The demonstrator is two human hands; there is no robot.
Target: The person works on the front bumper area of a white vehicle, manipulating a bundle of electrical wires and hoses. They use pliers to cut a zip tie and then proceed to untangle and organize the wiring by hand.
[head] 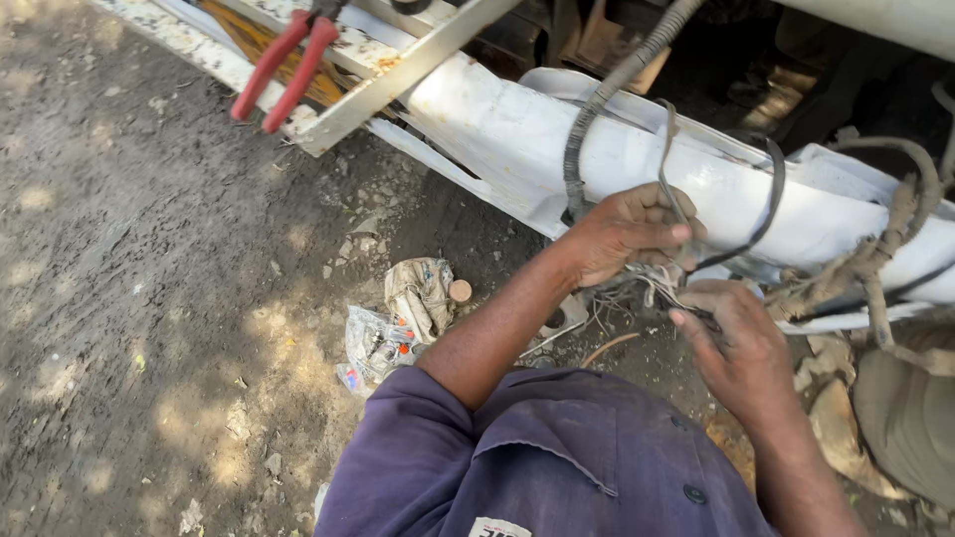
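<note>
I am pinching a thin grey wire (668,189) in my left hand (629,234) against the white panel (517,129), its length running upward, while my right hand (741,348), just below, is gripping the frayed wire bundle (652,288).

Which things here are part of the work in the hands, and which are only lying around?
In the work:
left hand
right hand
bundle of thin wires
black cable loop
white body panel

Lying about:
red-handled pliers
crumpled cloth
plastic wrapper
</note>
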